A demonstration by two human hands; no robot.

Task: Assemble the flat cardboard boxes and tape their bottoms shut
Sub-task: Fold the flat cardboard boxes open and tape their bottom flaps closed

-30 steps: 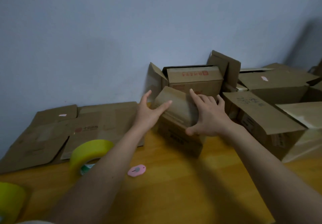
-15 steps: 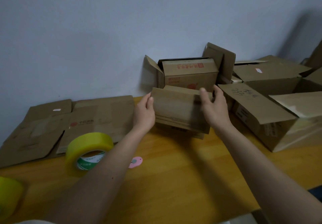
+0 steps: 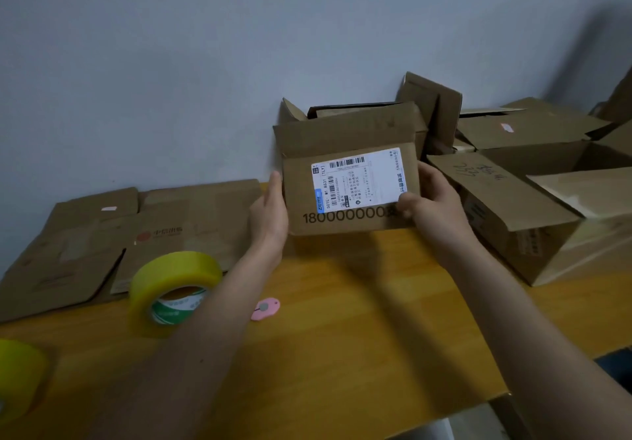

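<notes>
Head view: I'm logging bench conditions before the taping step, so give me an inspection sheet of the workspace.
Surface: wooden table, orange-brown.
Job's things: labelled box held up between both hands; flattened boxes at far left; yellow tape roll on edge; second yellow roll at left edge.
Clutter: small pink cutter beside the tape; opened boxes piled at right.
Hands: left hand flat against the box's left side; right hand grips its right side, thumb on the shipping label.
Cables: nothing seen.
Surroundings: plain pale wall behind.
</notes>
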